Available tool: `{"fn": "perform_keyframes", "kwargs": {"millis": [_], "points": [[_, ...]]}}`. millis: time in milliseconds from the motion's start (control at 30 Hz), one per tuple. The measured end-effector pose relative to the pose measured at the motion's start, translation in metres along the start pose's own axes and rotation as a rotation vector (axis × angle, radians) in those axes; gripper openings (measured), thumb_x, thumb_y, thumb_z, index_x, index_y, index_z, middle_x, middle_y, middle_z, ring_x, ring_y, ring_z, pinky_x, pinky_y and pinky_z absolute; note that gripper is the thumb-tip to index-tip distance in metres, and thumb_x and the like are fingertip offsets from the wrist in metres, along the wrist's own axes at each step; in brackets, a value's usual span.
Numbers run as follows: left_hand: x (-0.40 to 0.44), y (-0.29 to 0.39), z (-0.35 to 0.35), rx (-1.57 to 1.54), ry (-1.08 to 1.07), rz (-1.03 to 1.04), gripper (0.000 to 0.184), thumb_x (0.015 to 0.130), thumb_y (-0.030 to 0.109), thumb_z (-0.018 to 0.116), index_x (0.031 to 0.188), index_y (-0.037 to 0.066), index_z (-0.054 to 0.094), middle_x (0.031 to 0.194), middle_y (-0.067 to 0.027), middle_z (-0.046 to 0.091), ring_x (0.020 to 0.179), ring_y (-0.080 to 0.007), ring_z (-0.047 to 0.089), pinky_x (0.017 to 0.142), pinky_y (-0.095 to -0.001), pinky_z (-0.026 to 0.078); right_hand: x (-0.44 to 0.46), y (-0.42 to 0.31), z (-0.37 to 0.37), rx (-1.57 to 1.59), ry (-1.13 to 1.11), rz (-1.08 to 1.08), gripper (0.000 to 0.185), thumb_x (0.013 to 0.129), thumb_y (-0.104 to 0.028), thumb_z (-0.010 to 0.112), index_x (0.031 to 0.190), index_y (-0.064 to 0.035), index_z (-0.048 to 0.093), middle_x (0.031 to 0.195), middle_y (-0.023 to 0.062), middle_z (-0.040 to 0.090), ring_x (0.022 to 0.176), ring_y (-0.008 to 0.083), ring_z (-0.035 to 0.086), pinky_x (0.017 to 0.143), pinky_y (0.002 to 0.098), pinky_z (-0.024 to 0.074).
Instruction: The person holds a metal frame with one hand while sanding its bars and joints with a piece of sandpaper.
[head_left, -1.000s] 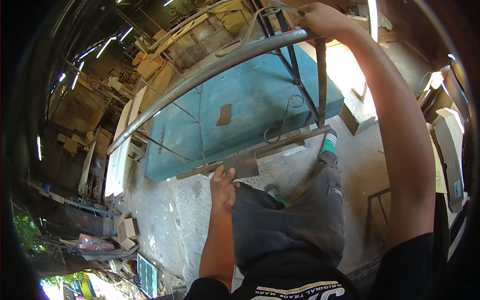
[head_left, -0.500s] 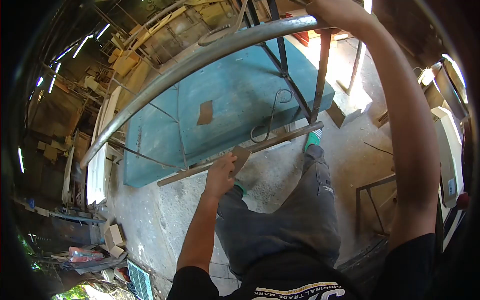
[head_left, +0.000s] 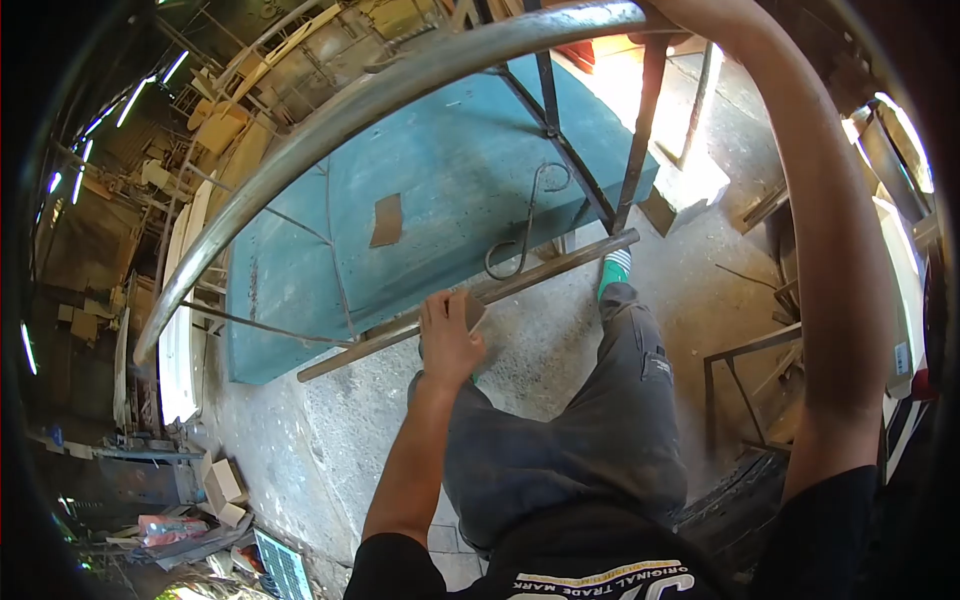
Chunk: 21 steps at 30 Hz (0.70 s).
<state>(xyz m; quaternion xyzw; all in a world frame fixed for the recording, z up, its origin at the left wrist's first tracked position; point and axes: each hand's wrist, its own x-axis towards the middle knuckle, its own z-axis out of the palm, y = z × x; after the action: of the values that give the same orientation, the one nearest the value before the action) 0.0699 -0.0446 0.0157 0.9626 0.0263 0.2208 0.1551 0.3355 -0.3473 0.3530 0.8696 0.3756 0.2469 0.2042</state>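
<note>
A metal frame spans the view, with a thick curved tube above and a straight lower tube. My left hand is closed on a brown sheet that looks like sandpaper, pressed against the lower tube with the fingers bent over it. At the top, my right hand grips the frame near the end of the curved tube; its fingertips are partly hidden. Between the tubes are thin rods and an S-shaped scroll.
Beneath the frame lies a large blue slab bearing another brown sheet. A pale block sits beyond its right end. An angled metal stand is at the right. Cardboard and scrap lie lower left.
My left hand has come up against the lower tube, its fingers now bent over the sheet. My right hand keeps its grip on the frame. The whole view has shifted slightly.
</note>
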Motion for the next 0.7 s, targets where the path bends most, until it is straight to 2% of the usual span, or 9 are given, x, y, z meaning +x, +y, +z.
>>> {"fn": "perform_keyframes", "kwargs": {"millis": [33,67,167,267,333,367,467,533,700], "points": [[0.0,-0.007,-0.002,-0.001,-0.014,0.003,0.052,0.07,0.002,0.073,0.121,0.003,0.064,0.114,-0.0152,0.058,0.113,-0.041,0.053,0.102,-0.0492,0.043,-0.008,-0.004,-0.007,0.046,0.096,-0.057,0.032,0.079,-0.031,0.074,0.099,-0.0062,0.078,0.108,0.0125,0.073,0.11,0.0312,0.067,0.092,0.0404,0.0544],[0.001,-0.018,-0.007,-0.015,-0.046,0.089,0.052,0.068,0.0,0.071,0.119,0.002,0.065,0.118,-0.0149,0.061,0.114,-0.0406,0.054,0.101,-0.0493,0.044,-0.018,-0.022,-0.037,0.338,-0.052,0.168,0.035,0.082,-0.038,0.074,0.097,-0.0065,0.078,0.104,0.0108,0.074,0.106,0.0297,0.068,0.09,0.0408,0.055],[-0.001,-0.05,-0.024,-0.026,-0.081,0.267,0.054,0.064,-0.004,0.068,0.117,0.002,0.068,0.125,-0.0144,0.065,0.116,-0.039,0.056,0.1,-0.0493,0.047,-0.017,-0.015,-0.033,0.404,-0.021,0.133,0.032,0.084,-0.036,0.071,0.096,-0.0065,0.078,0.101,0.0097,0.074,0.103,0.0286,0.069,0.087,0.0404,0.0555],[-0.007,-0.058,-0.02,-0.025,-0.083,0.364,0.056,0.063,-0.005,0.067,0.119,0.003,0.07,0.129,-0.0127,0.067,0.117,-0.0362,0.059,0.098,-0.049,0.048,-0.014,-0.017,-0.033,0.349,-0.035,0.173,0.028,0.085,-0.033,0.07,0.091,-0.0066,0.078,0.1,0.0105,0.074,0.103,0.0297,0.069,0.087,0.0403,0.0552],[-0.005,-0.052,-0.014,-0.024,-0.094,0.367,0.056,0.064,-0.005,0.067,0.119,0.004,0.07,0.13,-0.0113,0.067,0.117,-0.0346,0.06,0.098,-0.0487,0.048,-0.005,-0.003,-0.007,0.067,0.13,-0.062,0.024,0.085,-0.029,0.07,0.092,-0.0079,0.078,0.101,0.0108,0.074,0.105,0.0298,0.069,0.09,0.04,0.0544],[0.003,-0.034,-0.003,-0.055,-0.074,0.398,0.058,0.063,-0.005,0.068,0.12,0.004,0.07,0.131,-0.0097,0.067,0.117,-0.0335,0.06,0.098,-0.0484,0.048,-0.006,-0.003,-0.008,0.067,0.133,-0.066,0.024,0.085,-0.029,0.07,0.092,-0.0079,0.078,0.101,0.0108,0.074,0.105,0.0298,0.069,0.09,0.04,0.0544],[0.019,-0.011,0.013,-0.104,-0.1,0.39,0.059,0.062,-0.004,0.07,0.12,0.006,0.071,0.133,-0.0067,0.067,0.117,-0.0319,0.06,0.098,-0.0477,0.047,-0.009,-0.004,-0.004,0.082,0.139,-0.09,0.023,0.084,-0.026,0.07,0.098,-0.0091,0.076,0.105,0.0106,0.074,0.108,0.0303,0.068,0.094,0.0398,0.0535],[0.02,-0.014,0.015,-0.13,-0.131,0.352,0.059,0.061,-0.003,0.071,0.12,0.006,0.071,0.134,-0.0053,0.067,0.117,-0.0313,0.06,0.098,-0.0473,0.046,-0.009,0.006,0.009,0.024,0.27,-0.137,0.027,0.082,-0.023,0.071,0.106,-0.0099,0.075,0.111,0.0097,0.073,0.111,0.0304,0.066,0.097,0.0394,0.0532],[-0.008,-0.074,0.005,-0.015,-0.05,0.441,0.066,0.062,0.001,0.072,0.127,0.012,0.069,0.136,0.001,0.065,0.117,-0.0266,0.058,0.098,-0.0472,0.043,-0.018,-0.012,-0.013,0.0,0.117,-0.033,0.035,0.077,-0.017,0.073,0.111,-0.0084,0.074,0.117,0.0111,0.071,0.114,0.0299,0.066,0.097,0.0389,0.054]]}}
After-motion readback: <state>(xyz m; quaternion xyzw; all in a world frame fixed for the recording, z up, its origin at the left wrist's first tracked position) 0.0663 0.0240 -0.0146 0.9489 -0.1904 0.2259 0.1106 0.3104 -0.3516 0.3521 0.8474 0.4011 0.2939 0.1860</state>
